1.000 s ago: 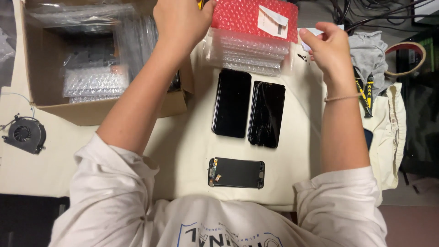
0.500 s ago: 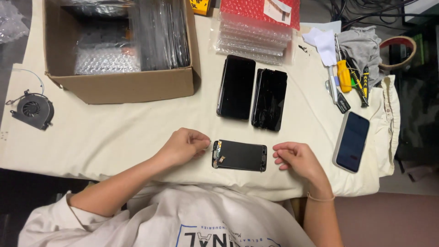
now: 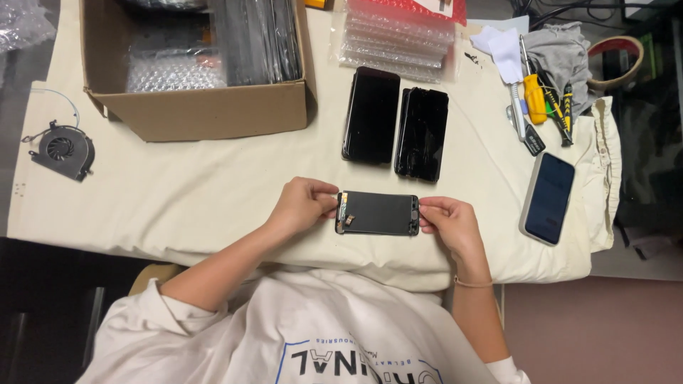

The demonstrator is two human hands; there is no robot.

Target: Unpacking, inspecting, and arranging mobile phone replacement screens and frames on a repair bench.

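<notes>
Two hands pinch one phone screen (image 3: pixel 377 213) by its short ends | left hand (image 3: pixel 302 206), right hand (image 3: pixel 448 222) closed on it, glass untouched | desk's (image 3: pixel 213 192) near edge

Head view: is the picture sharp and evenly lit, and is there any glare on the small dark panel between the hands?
Head view: sharp and evenly lit on the cloth-covered table; the small dark panel, held between left hand and right hand, shows no strong glare; the floor at the left edge is very dark.
</notes>
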